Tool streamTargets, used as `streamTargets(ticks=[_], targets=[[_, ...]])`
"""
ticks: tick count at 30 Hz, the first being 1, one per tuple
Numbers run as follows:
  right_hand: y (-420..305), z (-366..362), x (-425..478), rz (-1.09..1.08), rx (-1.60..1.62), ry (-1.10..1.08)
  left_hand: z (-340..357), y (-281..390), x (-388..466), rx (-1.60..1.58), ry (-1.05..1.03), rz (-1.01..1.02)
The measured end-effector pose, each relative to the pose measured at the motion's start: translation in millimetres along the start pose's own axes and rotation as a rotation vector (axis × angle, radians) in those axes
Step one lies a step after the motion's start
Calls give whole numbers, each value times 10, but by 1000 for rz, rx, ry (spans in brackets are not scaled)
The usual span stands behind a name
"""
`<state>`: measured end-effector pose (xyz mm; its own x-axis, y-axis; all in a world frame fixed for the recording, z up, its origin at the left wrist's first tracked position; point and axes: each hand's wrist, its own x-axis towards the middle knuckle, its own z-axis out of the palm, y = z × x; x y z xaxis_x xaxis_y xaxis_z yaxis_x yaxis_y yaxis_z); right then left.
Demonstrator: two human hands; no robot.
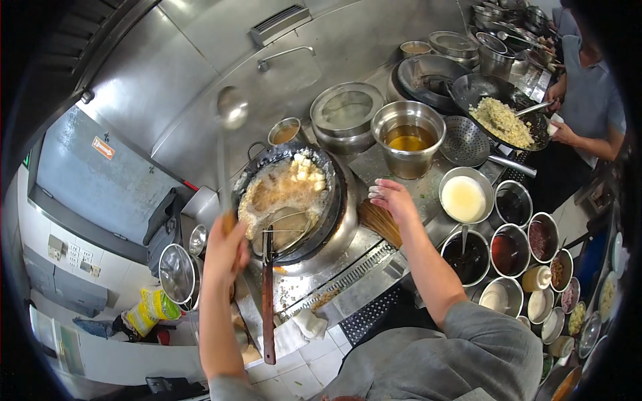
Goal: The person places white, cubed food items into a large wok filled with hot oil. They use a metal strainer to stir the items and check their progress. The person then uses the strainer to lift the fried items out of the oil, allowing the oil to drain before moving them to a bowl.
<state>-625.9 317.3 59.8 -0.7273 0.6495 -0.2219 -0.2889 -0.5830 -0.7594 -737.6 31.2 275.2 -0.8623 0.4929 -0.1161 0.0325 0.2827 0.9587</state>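
My left hand (228, 245) grips the wooden handle of a steel ladle (232, 108), whose bowl is raised above and to the left of the wok. White floury bits coat the fingertips of my right hand (393, 198), which is empty above a bamboo wok brush (379, 220). Between my hands, a black wok (328, 200) on the burner holds bubbling oil with pale pieces (307, 173) frying at its far edge. A wire skimmer (269, 301) with a wooden handle rests over the wok's near side, its mesh partly in the oil.
A steel pot of oil (409, 150), a lidded pot (346, 113) and a perforated ladle (465, 143) stand behind. Sauce and ingredient containers (510, 250) crowd the right. A co-worker (587, 100) holds a wok of fried rice (501, 120). A strainer (176, 273) sits at left.
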Motion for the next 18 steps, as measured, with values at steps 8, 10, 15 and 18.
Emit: streamTargets(ticks=[8,10,15,18], targets=[[182,-160,544,132,-89,84,2029,-323,1702,-272,-216,-282],[165,-186,646,166,-101,87,2145,-384,1717,-546,-348,-314],[290,-127,1078,218,-59,137,1705,-260,1613,-1426,-616,-746],[504,-95,1698,298,1,152,1529,37,1145,-1298,-533,-729]])
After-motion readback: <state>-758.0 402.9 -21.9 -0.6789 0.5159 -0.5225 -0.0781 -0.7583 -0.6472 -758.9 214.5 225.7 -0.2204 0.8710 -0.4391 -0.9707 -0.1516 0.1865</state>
